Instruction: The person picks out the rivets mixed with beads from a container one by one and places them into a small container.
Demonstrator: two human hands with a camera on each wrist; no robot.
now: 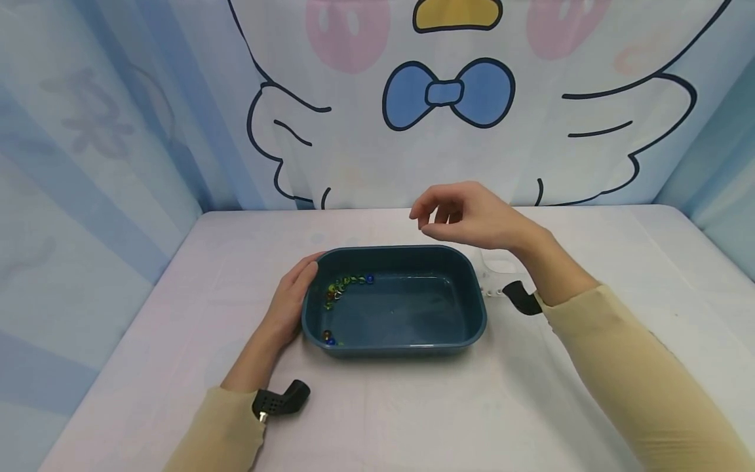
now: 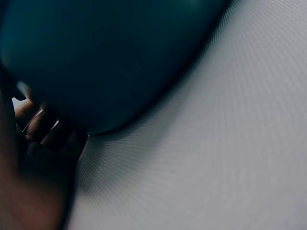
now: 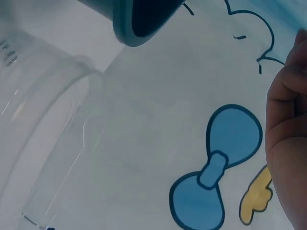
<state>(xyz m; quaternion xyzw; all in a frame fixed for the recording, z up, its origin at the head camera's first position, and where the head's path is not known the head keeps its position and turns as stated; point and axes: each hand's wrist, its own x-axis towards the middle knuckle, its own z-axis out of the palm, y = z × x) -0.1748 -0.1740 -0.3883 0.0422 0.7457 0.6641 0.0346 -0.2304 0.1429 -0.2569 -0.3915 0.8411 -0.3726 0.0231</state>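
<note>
A dark teal plastic basin (image 1: 394,349) stands on the table, with several glass marbles (image 1: 339,288) along its left inner wall and a few in its front left corner. My left hand (image 1: 290,298) rests against the basin's left side, its thumb by the rim and its fingers (image 2: 41,127) along the outer wall. Above the back right edge of the basin hovers my right hand (image 1: 472,213), fingers loosely bent and thumb close to the index finger; no object shows in it. Under the right forearm is a clear plastic container (image 1: 500,262), partly hidden, with clear beads or marbles at its lower end.
A white cloth covers the table (image 1: 377,419). Behind it hangs a curtain with a cartoon print and a blue bow (image 1: 445,93); pale blue fabric rises at both sides. A black wrist device (image 1: 286,398) sits at each sleeve end.
</note>
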